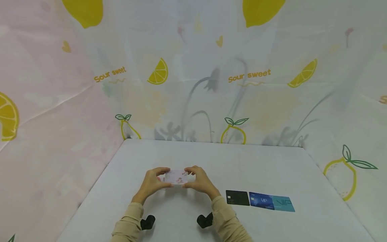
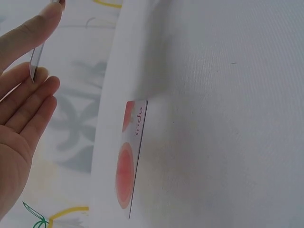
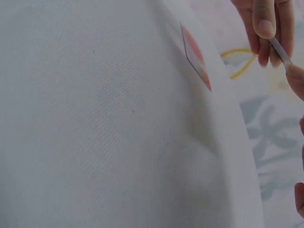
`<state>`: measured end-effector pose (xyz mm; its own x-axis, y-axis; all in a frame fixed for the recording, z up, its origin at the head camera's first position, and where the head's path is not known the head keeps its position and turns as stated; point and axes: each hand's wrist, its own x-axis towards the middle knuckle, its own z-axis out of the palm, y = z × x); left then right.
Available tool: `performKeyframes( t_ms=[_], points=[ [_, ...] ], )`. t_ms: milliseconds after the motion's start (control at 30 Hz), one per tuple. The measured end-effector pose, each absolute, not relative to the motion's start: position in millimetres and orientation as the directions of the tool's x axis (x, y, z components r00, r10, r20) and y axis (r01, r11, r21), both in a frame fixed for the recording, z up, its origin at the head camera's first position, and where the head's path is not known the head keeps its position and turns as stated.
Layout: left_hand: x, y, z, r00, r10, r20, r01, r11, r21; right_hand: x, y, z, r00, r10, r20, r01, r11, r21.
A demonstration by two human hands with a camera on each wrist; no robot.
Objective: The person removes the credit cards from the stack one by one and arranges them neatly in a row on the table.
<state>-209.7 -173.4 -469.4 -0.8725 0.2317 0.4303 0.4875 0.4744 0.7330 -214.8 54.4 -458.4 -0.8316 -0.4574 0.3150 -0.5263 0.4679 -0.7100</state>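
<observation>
Both hands hold one pale pink-white card (image 1: pixel 176 177) level above the table, its printed face toward the head camera. My left hand (image 1: pixel 150 183) pinches the card's left end between thumb and fingers. At the opposite end, my right hand (image 1: pixel 199 181) grips it the same way. The left wrist view catches the card (image 2: pixel 37 59) nearly edge-on. Below the hands, a second card with red-pink round shapes (image 2: pixel 125 173) lies flat on the table; the left hand and held card mostly cover it in the head view.
To the right of the hands lies a row of cards: a black VIP card (image 1: pixel 238 198), a blue VIP card (image 1: pixel 260 200) and a teal one (image 1: pixel 283 203) whose edge meets the blue. The white table (image 1: pixel 260 164) ends at a lemon-print cloth backdrop (image 1: pixel 196 101).
</observation>
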Motion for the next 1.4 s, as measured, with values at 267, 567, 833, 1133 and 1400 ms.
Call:
performKeyframes(
  t_ms=[267, 567, 833, 1133, 1400],
  points=[
    [-210, -168, -470, -0.859, 0.244, 0.45, 0.511, 0.477, 0.715, -216, 60, -461, -0.825, -0.464, 0.321, -0.537, 0.469, -0.701],
    [-211, -160, -470, -0.861, 0.254, 0.441, 0.508, 0.457, 0.73, -212, 67, -461, -0.829, -0.45, 0.332, -0.533, 0.458, -0.712],
    [-210, -155, -469, -0.865, 0.26, 0.428, 0.501, 0.434, 0.748, -210, 72, -460, -0.821, -0.445, 0.357, -0.548, 0.441, -0.71],
    [-206, -152, -468, -0.899, 0.209, 0.384, 0.434, 0.528, 0.73, -210, 75, -462, -0.833, -0.436, 0.342, -0.529, 0.443, -0.724],
    [-207, -146, -472, -0.849, 0.221, 0.481, 0.526, 0.452, 0.721, -209, 79, -464, -0.837, -0.428, 0.34, -0.522, 0.439, -0.731]
  ],
)
